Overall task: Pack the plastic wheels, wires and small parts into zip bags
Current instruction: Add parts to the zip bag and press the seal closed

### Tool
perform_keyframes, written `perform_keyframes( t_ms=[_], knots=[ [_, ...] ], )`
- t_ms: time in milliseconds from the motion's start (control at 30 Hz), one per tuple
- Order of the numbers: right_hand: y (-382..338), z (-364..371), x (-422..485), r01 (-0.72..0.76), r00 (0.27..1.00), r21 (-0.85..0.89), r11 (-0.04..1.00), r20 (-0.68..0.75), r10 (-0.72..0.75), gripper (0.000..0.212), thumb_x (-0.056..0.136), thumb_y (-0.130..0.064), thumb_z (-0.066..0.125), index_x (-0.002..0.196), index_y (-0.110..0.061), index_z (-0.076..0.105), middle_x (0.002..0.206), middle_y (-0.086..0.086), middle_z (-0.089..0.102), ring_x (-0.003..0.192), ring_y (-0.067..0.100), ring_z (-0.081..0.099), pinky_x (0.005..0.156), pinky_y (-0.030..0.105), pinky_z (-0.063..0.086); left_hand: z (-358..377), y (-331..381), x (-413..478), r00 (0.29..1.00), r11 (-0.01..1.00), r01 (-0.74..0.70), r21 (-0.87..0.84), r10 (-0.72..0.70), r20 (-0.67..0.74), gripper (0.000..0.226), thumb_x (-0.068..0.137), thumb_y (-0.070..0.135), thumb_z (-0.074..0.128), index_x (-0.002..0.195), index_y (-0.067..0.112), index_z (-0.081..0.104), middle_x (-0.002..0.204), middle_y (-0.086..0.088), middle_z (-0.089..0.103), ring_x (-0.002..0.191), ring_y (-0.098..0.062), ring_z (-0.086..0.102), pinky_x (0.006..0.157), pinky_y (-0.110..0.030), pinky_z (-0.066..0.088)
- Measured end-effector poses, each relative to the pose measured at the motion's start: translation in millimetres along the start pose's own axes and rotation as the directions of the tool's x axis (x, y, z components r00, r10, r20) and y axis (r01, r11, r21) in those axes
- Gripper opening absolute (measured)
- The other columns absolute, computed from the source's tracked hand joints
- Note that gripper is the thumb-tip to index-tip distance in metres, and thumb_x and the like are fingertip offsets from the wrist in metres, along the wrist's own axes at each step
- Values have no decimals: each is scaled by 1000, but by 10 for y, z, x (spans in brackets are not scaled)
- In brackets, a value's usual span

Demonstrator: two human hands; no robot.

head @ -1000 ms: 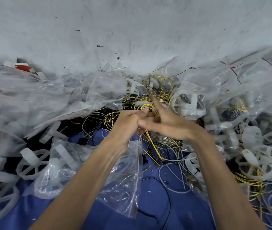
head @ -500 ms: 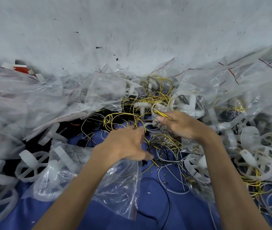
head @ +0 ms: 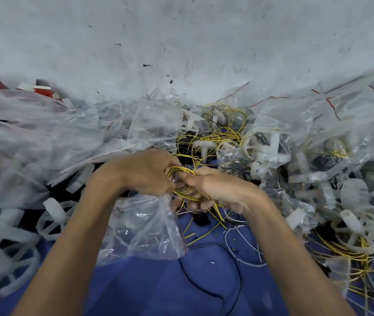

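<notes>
**Change since half a second earlier:** the hands, then apart, had come together at centre. The right hand [head: 218,190] had left the tangle and brought a yellow wire coil [head: 179,171] to the left hand [head: 145,174].

**Far left:** red-and-white pieces [head: 42,90] lay at the foot of a scuffed grey-white wall [head: 181,42]. Below them was a heap of clear bags [head: 33,133], thin crinkled film, blurred. Loose plastic wheels [head: 52,221], translucent white spoked rings with blocky hubs, lay on the blue cloth [head: 154,286], some partly under the film.

**Centre-left:** the left hand's fingers were curled, gripping the top edge of a zip bag [head: 149,226]. The bag was clear glossy film and hung from the hand down onto the cloth. Its contents could not be made out. The left forearm covered its near side.

**Centre:** the coil was thin glossy wire in several round loops, held between both hands just above the bag's mouth and not inside it. The right hand's fingers were clenched through the loops.
- Behind the hands, a wire tangle [head: 222,131] of yellow and black ran round white T-shaped parts.
- In front, on the cloth, lay a black wire [head: 204,290] in a long curve, white wire arcs [head: 245,262] and short yellow offcuts.

**Right:** a bagged wheel [head: 270,147], white, sat inside clear film with black wire. Beyond it lay more filled bags with red zip lines. At far right were more wheels and yellow strands [head: 350,254], blurred.
</notes>
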State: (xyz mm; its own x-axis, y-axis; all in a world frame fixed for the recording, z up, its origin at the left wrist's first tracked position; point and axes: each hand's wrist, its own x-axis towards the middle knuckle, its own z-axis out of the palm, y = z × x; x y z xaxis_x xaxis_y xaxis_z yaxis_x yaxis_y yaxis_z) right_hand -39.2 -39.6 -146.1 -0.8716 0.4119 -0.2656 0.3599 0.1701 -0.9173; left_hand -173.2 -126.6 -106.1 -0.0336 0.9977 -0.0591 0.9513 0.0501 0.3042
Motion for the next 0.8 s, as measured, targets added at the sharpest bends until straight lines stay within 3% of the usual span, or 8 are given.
perform_keyframes(
  t_ms=[100,167,300,433,533,600,733,800],
  knots=[
    [-43,60,-41,-78,997,-552,830,-27,76,60,100,-44,28,92,1,68,67,5,67,45,7,43,40,14,31,-98,-93,-102,997,990,24,-140,-34,-70,40,80,11,62,116,27,59,53,22,52,51,20,44,50,-3,33],
    [-111,51,-60,-80,994,-686,723,-111,6,56,100,-42,31,90,-1,68,67,4,70,44,4,44,38,9,31,-133,-74,-138,997,989,14,-146,-25,-75,44,80,11,62,121,26,57,50,29,51,51,20,45,50,-1,33],
    [-287,157,-76,141,935,-530,836,-207,-288,37,97,-24,40,63,-20,54,59,-1,63,45,0,49,48,17,38,-146,31,-141,995,991,-78,-111,71,-71,24,76,9,62,98,17,62,69,11,58,65,-2,52,55,-11,37],
    [-178,318,-115,66,995,-82,994,-63,-71,45,98,-22,41,58,-23,62,46,-11,56,37,1,46,39,12,35,-196,-16,-186,994,990,-57,-126,44,-99,40,78,7,61,116,21,62,65,14,60,66,22,49,52,-11,34],
    [-23,355,-44,-42,994,-183,982,-110,22,35,99,-30,42,72,-16,60,58,-5,56,47,7,51,51,19,40,-181,7,-194,986,975,-135,-179,115,-118,39,81,3,56,118,14,62,77,44,45,80,28,34,56,-16,31],
    [-29,407,-15,-24,986,-107,994,-164,6,27,98,-19,41,87,-6,62,74,0,58,63,9,56,62,21,44,-123,82,-141,975,958,-195,-209,168,-143,37,84,7,56,121,10,61,96,31,55,84,30,21,66,-19,36],
    [-38,405,-129,-61,984,-71,996,-170,48,28,96,0,37,71,-5,48,68,5,45,83,15,50,65,12,35,-6,292,29,961,950,-229,-214,186,-205,28,88,17,57,115,16,67,118,6,64,73,25,49,73,-5,39],
    [85,421,-166,-102,973,-84,991,-217,82,20,97,0,37,104,8,54,105,25,56,111,25,50,82,16,38,20,389,48,964,937,-224,-267,172,-204,28,86,15,57,112,17,69,114,8,68,86,13,57,84,-6,43]
  ],
)
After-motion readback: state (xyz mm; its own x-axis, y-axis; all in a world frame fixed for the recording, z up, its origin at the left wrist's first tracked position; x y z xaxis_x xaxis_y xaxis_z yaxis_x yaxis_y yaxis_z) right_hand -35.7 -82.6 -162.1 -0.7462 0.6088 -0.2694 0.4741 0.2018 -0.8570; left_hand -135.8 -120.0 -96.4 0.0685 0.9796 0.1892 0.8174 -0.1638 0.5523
